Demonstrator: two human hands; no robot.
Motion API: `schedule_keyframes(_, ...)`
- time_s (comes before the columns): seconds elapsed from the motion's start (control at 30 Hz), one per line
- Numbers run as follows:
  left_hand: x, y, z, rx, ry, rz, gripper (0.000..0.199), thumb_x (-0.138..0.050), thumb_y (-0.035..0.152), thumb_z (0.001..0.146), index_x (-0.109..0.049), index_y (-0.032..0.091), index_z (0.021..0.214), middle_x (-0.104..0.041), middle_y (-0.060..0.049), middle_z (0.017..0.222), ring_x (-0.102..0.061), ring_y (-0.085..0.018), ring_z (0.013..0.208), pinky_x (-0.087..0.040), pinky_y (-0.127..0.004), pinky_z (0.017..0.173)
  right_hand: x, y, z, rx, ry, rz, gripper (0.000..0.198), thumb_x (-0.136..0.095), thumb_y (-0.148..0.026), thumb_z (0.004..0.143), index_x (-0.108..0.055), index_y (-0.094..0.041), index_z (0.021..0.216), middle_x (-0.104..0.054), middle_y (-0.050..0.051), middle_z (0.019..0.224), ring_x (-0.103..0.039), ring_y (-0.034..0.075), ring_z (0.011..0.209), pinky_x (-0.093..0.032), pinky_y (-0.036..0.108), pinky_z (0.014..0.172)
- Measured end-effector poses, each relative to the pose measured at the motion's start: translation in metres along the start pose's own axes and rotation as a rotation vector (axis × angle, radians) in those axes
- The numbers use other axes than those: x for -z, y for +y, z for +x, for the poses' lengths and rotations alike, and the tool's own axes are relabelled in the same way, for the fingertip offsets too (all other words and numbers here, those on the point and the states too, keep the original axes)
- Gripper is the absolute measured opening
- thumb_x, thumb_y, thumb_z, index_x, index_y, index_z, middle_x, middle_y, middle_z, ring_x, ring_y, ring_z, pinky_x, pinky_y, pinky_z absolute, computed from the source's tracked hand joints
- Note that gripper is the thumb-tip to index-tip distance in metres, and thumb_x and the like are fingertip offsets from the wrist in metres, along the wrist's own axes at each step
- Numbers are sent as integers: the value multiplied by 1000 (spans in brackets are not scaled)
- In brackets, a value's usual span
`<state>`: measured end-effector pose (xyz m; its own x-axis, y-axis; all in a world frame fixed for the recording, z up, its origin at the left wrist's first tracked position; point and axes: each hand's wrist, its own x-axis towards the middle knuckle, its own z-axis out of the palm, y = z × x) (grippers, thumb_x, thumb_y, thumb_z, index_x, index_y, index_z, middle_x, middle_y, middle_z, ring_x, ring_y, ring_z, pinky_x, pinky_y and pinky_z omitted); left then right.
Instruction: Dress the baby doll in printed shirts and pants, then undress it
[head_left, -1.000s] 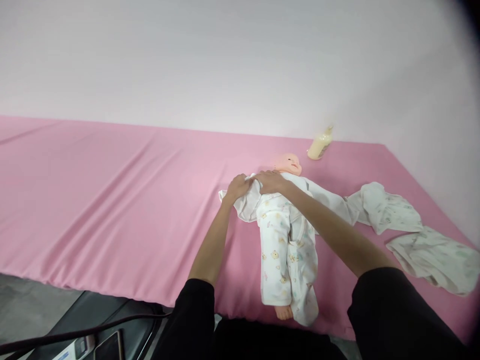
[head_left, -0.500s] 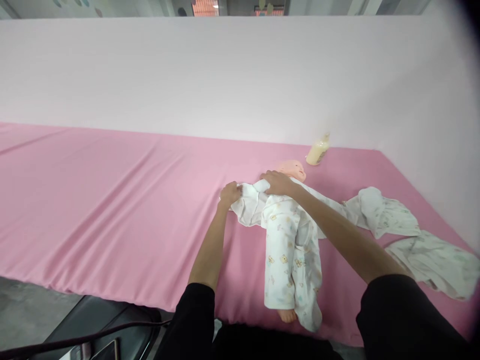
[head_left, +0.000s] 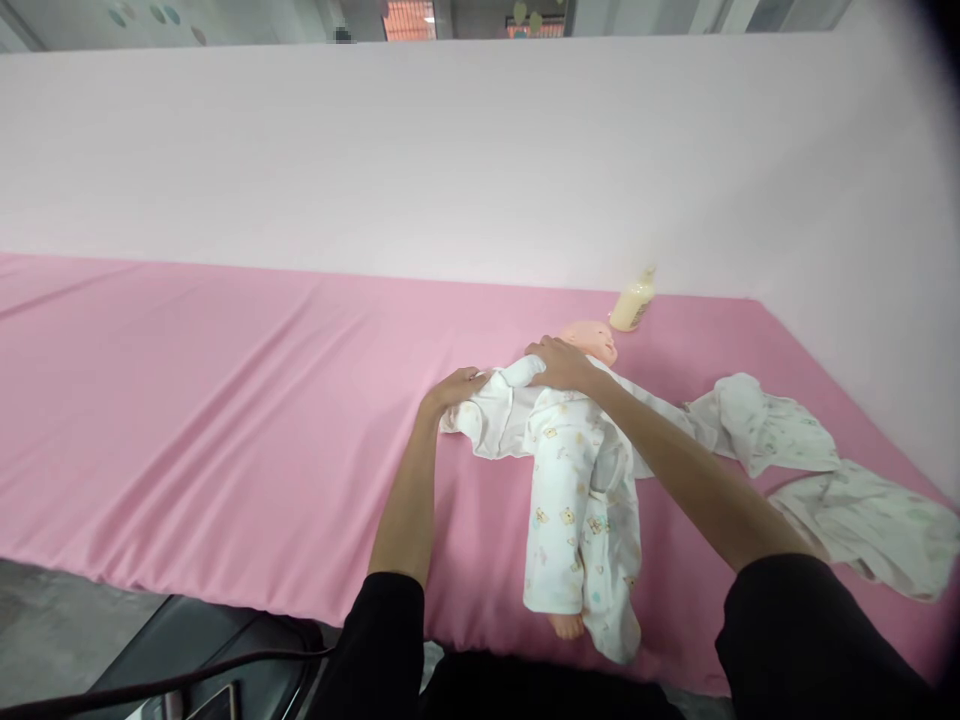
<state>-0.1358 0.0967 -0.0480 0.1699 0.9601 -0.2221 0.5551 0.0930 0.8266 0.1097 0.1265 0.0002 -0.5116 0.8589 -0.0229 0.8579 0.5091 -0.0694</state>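
A baby doll [head_left: 592,340] lies on its back across the pink sheet, its head turned to the right. It has on white printed trousers [head_left: 559,500], and one bare foot sticks out of a leg. A white baby shirt [head_left: 499,418] is spread out to the left from its upper body. Near the shirt's left end, my left hand [head_left: 454,388] pinches the upper edge of the cloth. My right hand [head_left: 559,362] closes over a rolled white part of the shirt by the doll's shoulder; its fingertips are partly hidden.
A pump bottle of pale yellow liquid [head_left: 632,305] stands behind the doll's head. To the right lie a crumpled white garment [head_left: 772,425] and a folded printed cloth [head_left: 877,525]. White padded walls [head_left: 450,160] border the pink sheet [head_left: 225,420]. A black chair [head_left: 217,640] is at lower left.
My left hand has shifted slightly left and turned flatter, and the shirt's left end now shows below it. My right hand stays at the doll's shoulder.
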Motion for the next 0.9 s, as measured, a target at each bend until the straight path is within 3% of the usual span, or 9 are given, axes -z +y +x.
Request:
schedule_keyframes(0.17, -5, -2, 0, -51, 99, -31, 39, -52, 52, 88, -44, 18, 70, -40, 3, 63, -37, -9, 58, -27, -23, 52, -2, -15, 5, 98, 14, -191, 40, -60, -32, 90, -59, -13, 126, -63, 18, 125, -57, 34, 116, -42, 42, 95)
schedule_keyframes(0.37, -4, -1, 4, -140, 224, 4, 38, -44, 47, 93, -36, 19, 68, -36, 3, 64, -35, -9, 61, -29, -22, 56, -11, -49, 19, 241, -3, -223, 40, -60, -18, 87, -58, -10, 126, -66, 16, 122, -60, 30, 115, -41, 38, 96)
schedule_keyframes(0.67, -4, -19, 16, -66, 299, 369, 39, -44, 35, 96, -48, 18, 62, -58, -5, 69, -51, -15, 68, -33, -27, 66, -22, -50, 21, 275, 10, -263, 41, -64, -31, 91, -61, -15, 128, -65, 16, 123, -59, 31, 115, -38, 40, 98)
schedule_keyframes(0.9, -5, -36, 20, 75, 304, 564, 39, -39, 39, 99, -68, 18, 86, -71, -14, 97, -65, -23, 95, -42, -28, 75, -12, -54, 8, 270, 76, -315, 38, -54, -28, 95, -61, -26, 132, -66, 14, 117, -59, 32, 108, -37, 43, 90)
